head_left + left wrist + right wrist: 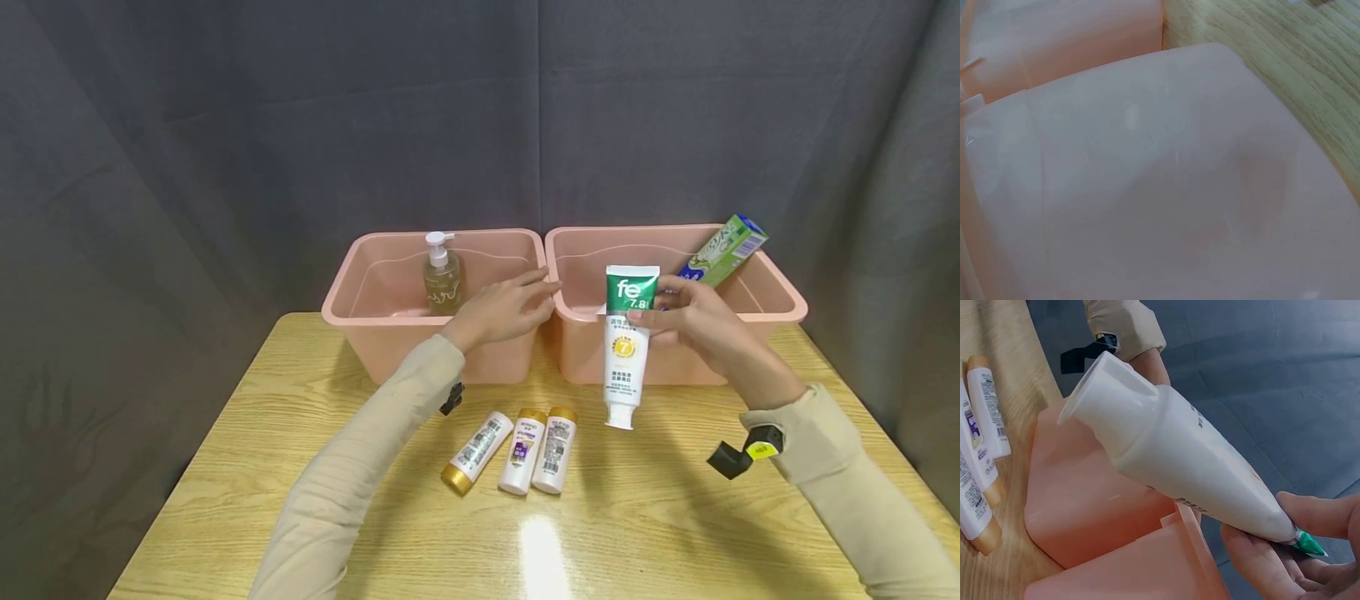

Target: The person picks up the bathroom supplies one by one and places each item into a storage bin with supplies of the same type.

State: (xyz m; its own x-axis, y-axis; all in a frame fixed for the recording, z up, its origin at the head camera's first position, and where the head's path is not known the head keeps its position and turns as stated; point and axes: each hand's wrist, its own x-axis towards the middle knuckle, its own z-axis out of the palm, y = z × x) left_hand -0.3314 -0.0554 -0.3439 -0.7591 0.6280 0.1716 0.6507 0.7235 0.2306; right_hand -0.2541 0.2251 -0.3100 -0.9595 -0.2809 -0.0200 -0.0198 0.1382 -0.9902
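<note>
My right hand point(693, 321) pinches a white and green toothpaste tube point(624, 358) near its flat green end, cap pointing down, in front of the right pink bin point(645, 362). In the right wrist view the thumb and fingers sit on either side of the toothpaste tube point(1191, 462), close to the crimp. My left hand point(504, 308) holds nothing; its fingers stretch over the front right rim of the left pink bin point(360, 321) toward the place where the bins meet. Whether they touch the rim I cannot tell. Only bin wall point(1147, 156) and table show in the left wrist view.
A pump bottle point(444, 279) stands in the left bin. A green and blue box point(723, 250) leans out of the right bin. Three white bottles with gold caps, among them a slanted one point(477, 450), lie on the wooden table point(637, 517). A grey curtain point(450, 125) hangs behind.
</note>
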